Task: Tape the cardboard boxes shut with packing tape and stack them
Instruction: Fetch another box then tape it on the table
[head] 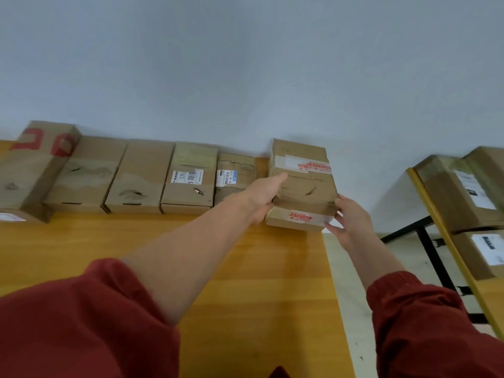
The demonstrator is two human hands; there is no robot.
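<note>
Taped box (302, 186) at table (245, 268) corner; box row (141, 175) just left; wall (245, 77) behind.

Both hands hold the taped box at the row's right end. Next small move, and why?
Probably slide the brown cardboard box with red-printed tape left against the small corrugated box: a gap of yellow wooden table shows between them, and the left hand and right hand grip its sides.
</note>
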